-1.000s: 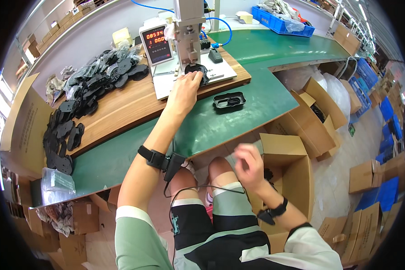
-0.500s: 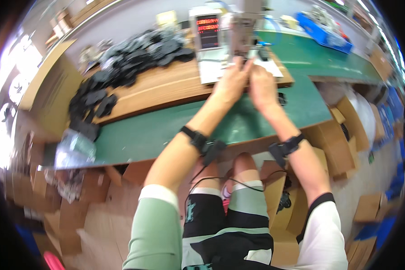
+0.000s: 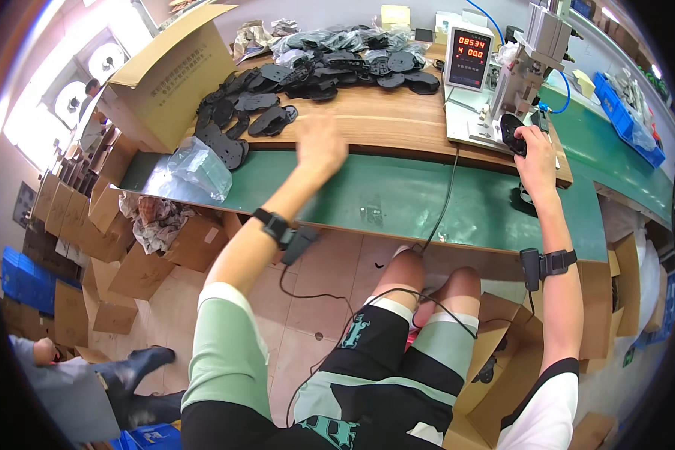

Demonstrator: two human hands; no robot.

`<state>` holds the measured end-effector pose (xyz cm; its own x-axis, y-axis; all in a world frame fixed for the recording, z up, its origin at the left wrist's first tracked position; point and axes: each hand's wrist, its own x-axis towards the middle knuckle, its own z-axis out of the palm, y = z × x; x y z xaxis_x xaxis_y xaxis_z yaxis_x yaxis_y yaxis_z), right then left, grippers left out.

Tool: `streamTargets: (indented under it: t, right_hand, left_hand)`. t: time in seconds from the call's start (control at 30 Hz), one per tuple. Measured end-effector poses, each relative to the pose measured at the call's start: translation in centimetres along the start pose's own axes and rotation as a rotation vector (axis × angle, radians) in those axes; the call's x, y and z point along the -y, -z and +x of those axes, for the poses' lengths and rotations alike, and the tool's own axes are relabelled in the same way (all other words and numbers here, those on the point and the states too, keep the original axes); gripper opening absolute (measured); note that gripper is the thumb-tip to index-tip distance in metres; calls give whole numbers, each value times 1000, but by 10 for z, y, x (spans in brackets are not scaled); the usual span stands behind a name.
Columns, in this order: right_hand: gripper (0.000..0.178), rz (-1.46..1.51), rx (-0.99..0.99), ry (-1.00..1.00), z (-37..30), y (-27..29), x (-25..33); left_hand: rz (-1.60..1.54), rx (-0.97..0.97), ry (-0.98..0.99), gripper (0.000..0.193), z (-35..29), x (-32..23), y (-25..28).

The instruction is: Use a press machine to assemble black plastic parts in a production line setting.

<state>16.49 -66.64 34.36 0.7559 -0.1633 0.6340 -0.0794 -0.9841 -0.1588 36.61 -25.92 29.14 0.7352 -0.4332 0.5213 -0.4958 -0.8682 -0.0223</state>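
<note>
My right hand has its fingers closed on a black sole-shaped piece, held tilted at the foot of a small metal press. Over the front of the wooden board is my left hand, smeared by motion, its fingers unclear. Nearest to that hand lies a loose black sole-shaped piece, at the edge of a heap of similar pieces, some in clear plastic wrap. A box with a red digital display stands just left of the press.
An open cardboard box and a clear plastic bag are at the bench's left. A blue bin sits at the right. A cable hangs over the green bench's front edge. At lower left, a person's legs show.
My hands were together under the press; now the left is away toward the heap, while the right stays there with a black piece. The view has swung left, bringing another person into sight.
</note>
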Motion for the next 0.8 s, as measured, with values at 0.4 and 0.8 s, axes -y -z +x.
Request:
streamTargets:
  t: [0.4, 0.8]
  right_hand:
    - [42, 46, 20, 48, 4, -3, -2]
    - [35, -11, 70, 23, 14, -4, -2]
  left_hand:
    - [82, -94, -147, 33, -28, 110, -1]
    - [-332, -217, -83, 31, -6, 83, 33]
